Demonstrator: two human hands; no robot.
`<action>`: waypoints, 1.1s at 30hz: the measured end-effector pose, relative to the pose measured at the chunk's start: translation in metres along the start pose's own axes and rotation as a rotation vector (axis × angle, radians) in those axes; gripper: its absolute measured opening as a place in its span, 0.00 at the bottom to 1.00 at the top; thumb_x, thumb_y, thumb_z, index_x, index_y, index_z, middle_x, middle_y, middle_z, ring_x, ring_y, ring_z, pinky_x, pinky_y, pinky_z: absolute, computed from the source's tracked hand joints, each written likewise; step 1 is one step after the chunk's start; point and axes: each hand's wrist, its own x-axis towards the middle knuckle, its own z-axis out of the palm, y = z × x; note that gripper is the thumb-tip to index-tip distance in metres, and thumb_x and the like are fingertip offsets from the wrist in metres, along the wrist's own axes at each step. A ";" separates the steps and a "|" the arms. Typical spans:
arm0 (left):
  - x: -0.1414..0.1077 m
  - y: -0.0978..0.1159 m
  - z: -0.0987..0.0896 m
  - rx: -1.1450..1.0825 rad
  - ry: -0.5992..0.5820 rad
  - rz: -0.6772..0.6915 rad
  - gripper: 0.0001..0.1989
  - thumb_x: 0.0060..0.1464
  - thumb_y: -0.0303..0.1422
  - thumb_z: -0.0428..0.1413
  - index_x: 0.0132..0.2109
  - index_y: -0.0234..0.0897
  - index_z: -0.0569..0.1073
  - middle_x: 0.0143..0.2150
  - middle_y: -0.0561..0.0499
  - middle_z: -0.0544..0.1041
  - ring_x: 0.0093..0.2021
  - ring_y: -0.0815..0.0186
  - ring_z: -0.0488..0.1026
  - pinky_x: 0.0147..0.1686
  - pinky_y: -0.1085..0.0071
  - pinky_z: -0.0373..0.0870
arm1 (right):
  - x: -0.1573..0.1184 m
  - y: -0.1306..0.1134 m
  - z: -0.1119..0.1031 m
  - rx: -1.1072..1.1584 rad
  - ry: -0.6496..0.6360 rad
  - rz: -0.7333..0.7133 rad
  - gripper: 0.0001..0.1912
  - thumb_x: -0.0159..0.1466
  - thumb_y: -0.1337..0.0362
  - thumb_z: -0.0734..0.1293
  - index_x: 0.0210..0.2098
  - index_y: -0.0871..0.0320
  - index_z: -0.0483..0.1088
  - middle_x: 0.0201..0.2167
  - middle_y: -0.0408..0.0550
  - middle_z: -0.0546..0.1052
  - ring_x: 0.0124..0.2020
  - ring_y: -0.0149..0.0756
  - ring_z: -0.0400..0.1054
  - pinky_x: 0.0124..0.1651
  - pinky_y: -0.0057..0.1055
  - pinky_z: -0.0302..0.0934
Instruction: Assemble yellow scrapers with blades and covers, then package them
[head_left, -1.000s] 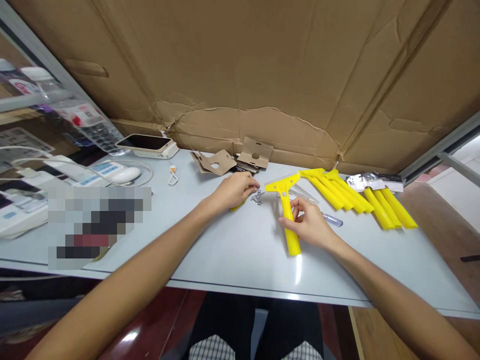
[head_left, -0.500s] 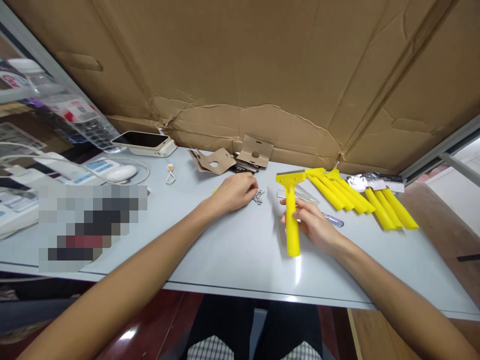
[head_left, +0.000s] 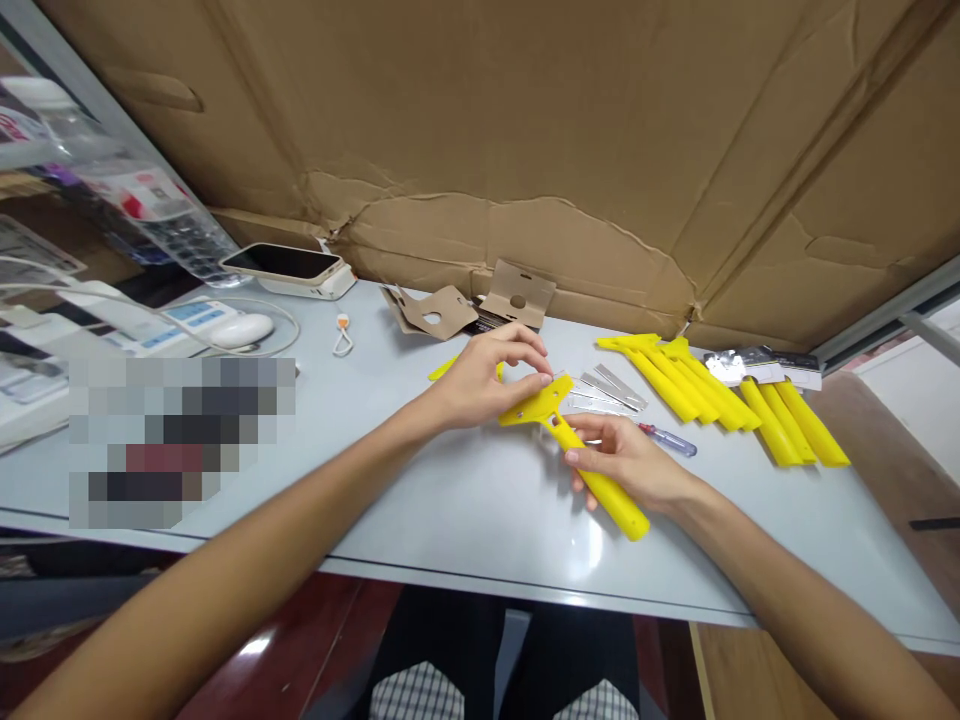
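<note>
Yellow scraper [head_left: 606, 492], mid-table, slanted: wide head at far left, handle end at near right. Right hand [head_left: 628, 462] holds the handle just below the head, thumb on top, fingers curled under; those fingers partly hidden. Left hand [head_left: 486, 378] at the head, thumb and fingertips bunched narrow near its far edge; can't tell if they pinch the head or something tiny, contact spot too small to read. Head's left end partly covered by that hand.

Another yellow piece [head_left: 442, 369] pokes out behind left hand, mostly hidden, shape unclear. Metal strips [head_left: 616, 386] lie just beyond right hand, overlapping, near ends cut off by scraper and fingers. Screwdriver [head_left: 673, 441], clear handle, right of that hand; its tip end hidden.

Far right: row of yellow handles [head_left: 664, 385], heads bunched, hard to separate; beside them more handles [head_left: 796, 425], tops under shiny packaging [head_left: 750, 367], print unreadable. Far middle: brown cards [head_left: 439, 313], folded, with holes, dark stack behind partly covered. Far left: phone [head_left: 285, 261] on white box [head_left: 330, 286], bottle [head_left: 154, 205], tilted. Left: white mouse [head_left: 244, 330], cable across it; nearer, pixelated patch [head_left: 180, 440], contents unreadable. Table [head_left: 450, 510] pale, glossy.
</note>
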 end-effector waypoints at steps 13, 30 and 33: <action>-0.007 0.002 0.003 0.206 -0.105 0.108 0.07 0.61 0.32 0.62 0.37 0.43 0.86 0.47 0.48 0.82 0.47 0.59 0.79 0.50 0.59 0.73 | -0.001 0.000 -0.001 -0.110 -0.043 -0.053 0.20 0.67 0.53 0.75 0.53 0.58 0.73 0.28 0.42 0.80 0.21 0.33 0.75 0.29 0.34 0.73; -0.002 -0.001 0.007 -0.321 -0.131 -0.457 0.13 0.48 0.33 0.70 0.43 0.38 0.82 0.44 0.45 0.85 0.42 0.59 0.83 0.43 0.59 0.82 | -0.002 0.000 0.003 -0.154 -0.012 -0.053 0.21 0.68 0.56 0.74 0.56 0.58 0.71 0.28 0.42 0.79 0.21 0.33 0.75 0.30 0.36 0.75; -0.003 -0.001 0.008 -0.323 -0.138 -0.456 0.13 0.49 0.32 0.70 0.43 0.38 0.82 0.44 0.45 0.85 0.40 0.60 0.83 0.40 0.61 0.82 | -0.002 0.000 0.003 -0.158 -0.010 -0.059 0.20 0.68 0.55 0.74 0.54 0.58 0.71 0.28 0.42 0.79 0.22 0.34 0.76 0.30 0.36 0.75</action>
